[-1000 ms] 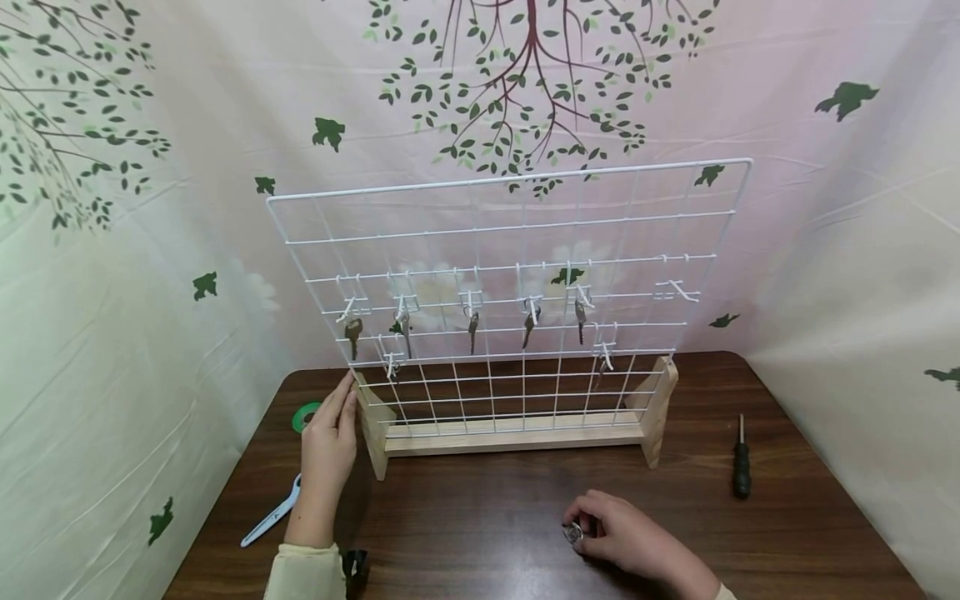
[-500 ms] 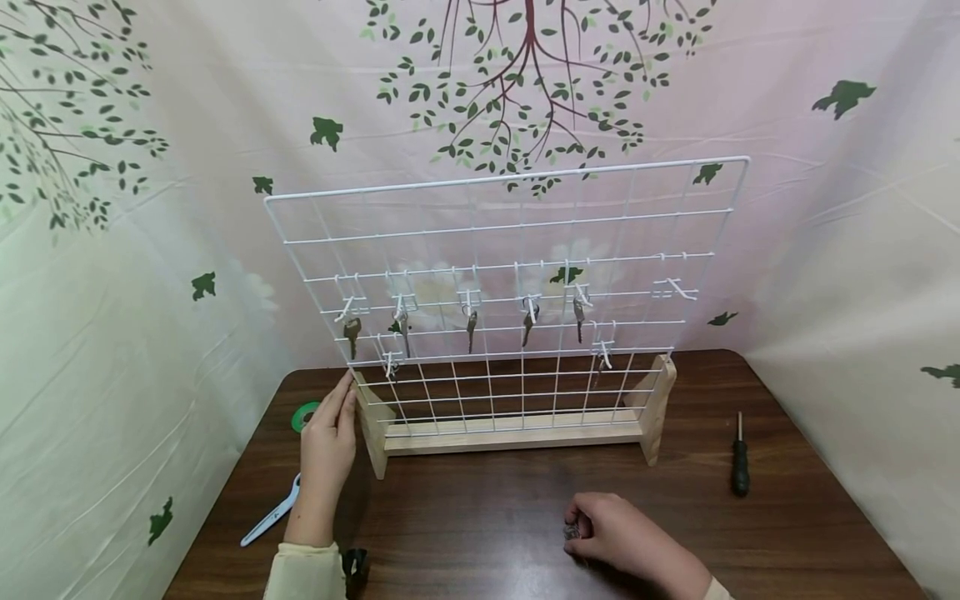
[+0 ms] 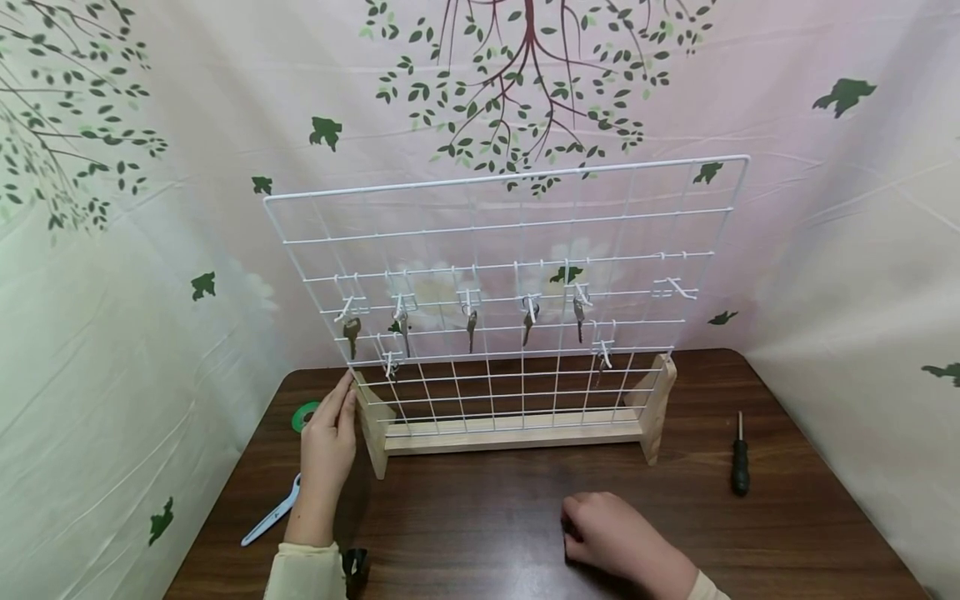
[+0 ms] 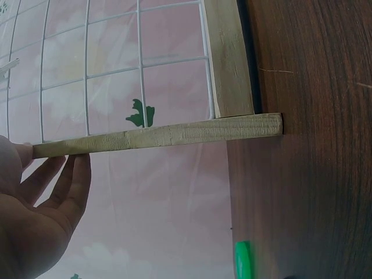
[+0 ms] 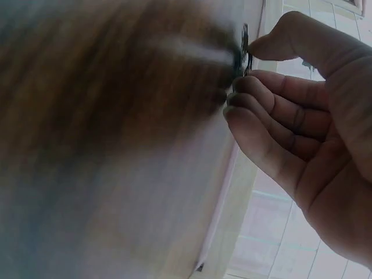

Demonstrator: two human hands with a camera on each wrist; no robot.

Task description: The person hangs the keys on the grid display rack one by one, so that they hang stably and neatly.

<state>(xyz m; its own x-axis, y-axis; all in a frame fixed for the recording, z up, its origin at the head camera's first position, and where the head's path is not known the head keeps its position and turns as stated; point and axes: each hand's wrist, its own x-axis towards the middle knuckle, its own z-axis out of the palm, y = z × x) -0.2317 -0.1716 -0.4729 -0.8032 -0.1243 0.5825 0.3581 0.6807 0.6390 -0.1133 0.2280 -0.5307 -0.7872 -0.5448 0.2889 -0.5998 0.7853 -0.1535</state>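
Note:
A white wire grid rack (image 3: 517,379) stands upright in a wooden base (image 3: 517,442). My left hand (image 3: 328,433) grips the top of the base's left wooden side post (image 4: 157,136), fingers against its outer face. Several keys, including a brass-coloured one (image 3: 352,329), hang from white hooks on the grid. In front of the rack, low over the table, my right hand (image 3: 611,533) has its fingers curled. The right wrist view shows that hand pinching a small metal ring (image 5: 245,49) between thumb and fingertips; in the head view the ring is hidden.
Left of the rack lie a green tape roll (image 3: 303,415) and light-blue scissors (image 3: 272,517). A small black object (image 3: 355,565) sits beside the left sleeve. At the right is a screwdriver (image 3: 740,467). One hook (image 3: 675,287) at upper right holds no key.
My right hand has turned slightly and drawn its fingers in, so the metal ring seen earlier is now covered in the head view. The left hand stays on the post.

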